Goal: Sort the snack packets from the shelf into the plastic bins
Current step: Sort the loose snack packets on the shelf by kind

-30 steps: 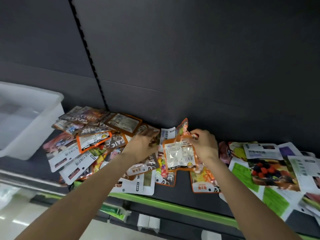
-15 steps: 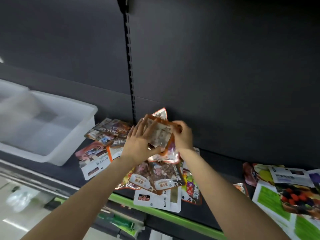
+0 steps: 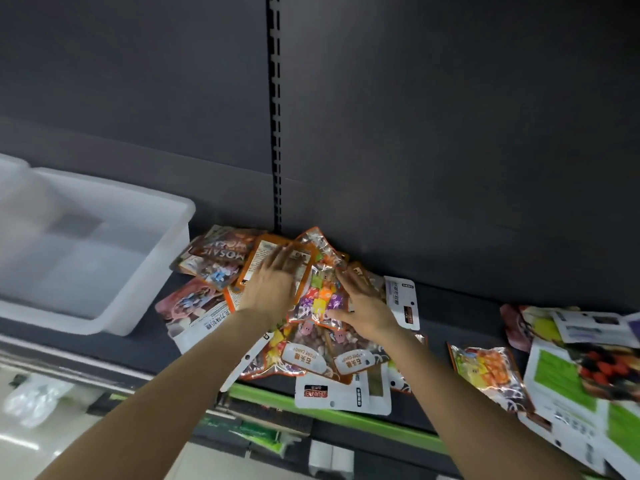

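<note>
Green trim is running along the front lip of the shelf (image 3: 346,415), nearest you, with a white packet (image 3: 341,393) hanging over it. Just beyond, your forearms are reaching in over the heap of snack packets (image 3: 311,355), which is lying on the shelf right of the bin. Your left hand (image 3: 272,289) is resting flat, fingers straight, on an orange-edged packet (image 3: 263,258); it is not gripping. Your right hand (image 3: 363,306) is lying with fingers extended against the edge of a clear packet of coloured sweets (image 3: 320,292), the thumb apparently under it; whether it is pinching I cannot tell.

These pouches are looking light, thin and glossy, so you are probably dealing with slippery, floppy film that slides off its neighbours. Taking hold at a sealed edge or corner seems safest, not the filled middle.

Further left, the white plastic bin (image 3: 152,271) is standing on the same shelf, its inside looking bare. More packets (image 3: 571,368) are spreading well apart to the right. Behind everything, the dark back panel (image 3: 450,133) and its slotted upright (image 3: 275,116) are rising; pale floor (image 3: 20,441) is showing below.
</note>
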`<state>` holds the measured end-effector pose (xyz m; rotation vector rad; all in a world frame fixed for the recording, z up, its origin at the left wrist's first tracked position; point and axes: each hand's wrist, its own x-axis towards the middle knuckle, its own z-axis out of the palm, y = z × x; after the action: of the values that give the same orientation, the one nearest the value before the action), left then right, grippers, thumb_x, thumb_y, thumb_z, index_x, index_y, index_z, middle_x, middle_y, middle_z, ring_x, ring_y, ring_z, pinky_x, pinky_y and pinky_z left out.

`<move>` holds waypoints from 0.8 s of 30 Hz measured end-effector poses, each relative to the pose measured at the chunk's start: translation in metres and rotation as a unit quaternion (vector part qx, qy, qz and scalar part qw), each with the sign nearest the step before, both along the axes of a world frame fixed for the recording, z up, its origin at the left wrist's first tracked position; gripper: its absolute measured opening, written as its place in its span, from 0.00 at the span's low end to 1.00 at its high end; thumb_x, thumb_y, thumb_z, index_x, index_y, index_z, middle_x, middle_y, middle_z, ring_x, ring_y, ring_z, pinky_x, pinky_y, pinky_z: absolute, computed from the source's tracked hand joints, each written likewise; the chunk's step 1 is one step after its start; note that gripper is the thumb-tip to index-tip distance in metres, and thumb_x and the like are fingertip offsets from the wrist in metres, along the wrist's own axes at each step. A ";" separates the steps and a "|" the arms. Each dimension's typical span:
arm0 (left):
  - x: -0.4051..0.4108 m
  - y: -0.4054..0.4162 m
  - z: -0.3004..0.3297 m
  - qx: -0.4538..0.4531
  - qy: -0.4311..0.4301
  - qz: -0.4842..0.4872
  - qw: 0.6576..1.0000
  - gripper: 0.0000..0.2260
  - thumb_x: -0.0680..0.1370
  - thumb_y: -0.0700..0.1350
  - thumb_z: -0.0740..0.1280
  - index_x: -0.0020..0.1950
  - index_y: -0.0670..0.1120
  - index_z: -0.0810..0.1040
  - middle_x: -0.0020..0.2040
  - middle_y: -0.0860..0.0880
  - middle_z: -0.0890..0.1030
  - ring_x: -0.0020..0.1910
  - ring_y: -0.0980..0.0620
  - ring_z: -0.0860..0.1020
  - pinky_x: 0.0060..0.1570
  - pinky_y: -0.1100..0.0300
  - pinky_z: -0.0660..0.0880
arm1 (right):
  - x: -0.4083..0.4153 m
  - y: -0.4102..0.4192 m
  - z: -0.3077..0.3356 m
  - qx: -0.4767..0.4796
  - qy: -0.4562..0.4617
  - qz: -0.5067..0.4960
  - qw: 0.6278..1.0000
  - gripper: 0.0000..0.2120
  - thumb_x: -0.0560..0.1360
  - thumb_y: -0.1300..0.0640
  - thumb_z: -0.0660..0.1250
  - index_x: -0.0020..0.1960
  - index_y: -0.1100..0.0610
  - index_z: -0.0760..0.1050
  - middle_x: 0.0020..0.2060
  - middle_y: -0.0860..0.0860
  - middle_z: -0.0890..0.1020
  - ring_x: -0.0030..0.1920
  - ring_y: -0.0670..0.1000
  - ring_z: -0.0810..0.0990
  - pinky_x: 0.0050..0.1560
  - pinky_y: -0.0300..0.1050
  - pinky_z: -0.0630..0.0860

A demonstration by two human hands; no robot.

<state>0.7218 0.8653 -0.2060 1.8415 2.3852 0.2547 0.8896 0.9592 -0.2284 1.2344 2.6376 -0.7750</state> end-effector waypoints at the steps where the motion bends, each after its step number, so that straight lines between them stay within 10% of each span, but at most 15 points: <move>1: 0.007 0.000 -0.002 0.039 -0.014 -0.043 0.998 0.23 0.81 0.41 0.57 0.76 0.49 0.59 0.77 0.47 0.56 0.77 0.46 0.52 0.75 0.52 0.51 | -0.002 0.000 -0.001 0.012 0.003 -0.009 1.000 0.41 0.75 0.39 0.62 0.77 0.44 0.39 0.77 0.45 0.41 0.77 0.51 0.45 0.74 0.57 0.57; 4: 0.032 0.008 -0.007 0.048 -0.013 -0.165 0.985 0.21 0.80 0.46 0.61 0.73 0.50 0.66 0.75 0.47 0.62 0.76 0.47 0.56 0.75 0.50 0.53 | 0.006 0.003 -0.005 0.010 0.066 -0.110 0.992 0.36 0.77 0.39 0.58 0.78 0.47 0.44 0.78 0.48 0.45 0.77 0.52 0.48 0.73 0.53 0.57; 9: 0.056 0.035 -0.015 -0.103 0.078 -0.148 0.981 0.40 0.72 0.68 0.61 0.77 0.56 0.46 0.78 0.48 0.44 0.76 0.44 0.38 0.72 0.39 0.36 | 0.065 0.029 -0.019 -0.012 0.032 -0.320 0.947 0.31 0.78 0.42 0.59 0.74 0.58 0.58 0.70 0.61 0.66 0.69 0.62 0.63 0.65 0.52 0.66; 14: 0.066 0.042 -0.021 -0.166 0.097 -0.107 0.976 0.45 0.68 0.73 0.60 0.77 0.57 0.44 0.78 0.48 0.39 0.75 0.44 0.35 0.68 0.35 0.32 | 0.076 0.044 -0.018 -0.094 0.013 -0.380 0.920 0.32 0.73 0.43 0.68 0.66 0.65 0.67 0.62 0.61 0.74 0.63 0.60 0.73 0.57 0.48 0.73; 19: 0.067 0.042 -0.023 -0.157 0.093 -0.098 0.978 0.44 0.68 0.73 0.61 0.77 0.58 0.46 0.78 0.48 0.40 0.76 0.44 0.37 0.68 0.34 0.36 | 0.079 0.050 -0.012 -0.058 0.044 -0.333 0.940 0.07 0.78 0.56 0.64 0.47 0.59 0.76 0.45 0.55 0.79 0.43 0.51 0.76 0.31 0.39 0.67; 24: 0.072 0.039 -0.021 -0.137 0.095 -0.091 0.982 0.44 0.67 0.74 0.60 0.77 0.58 0.47 0.78 0.48 0.42 0.76 0.44 0.40 0.69 0.34 0.40 | 0.099 0.042 0.006 0.050 0.081 -0.326 0.940 0.08 0.79 0.55 0.61 0.51 0.59 0.77 0.46 0.55 0.81 0.44 0.55 0.78 0.38 0.41 0.66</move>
<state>0.7937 0.9042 -0.2269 2.0058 2.2067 -0.2657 0.9882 1.0008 -0.2220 2.2133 2.3977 -0.8538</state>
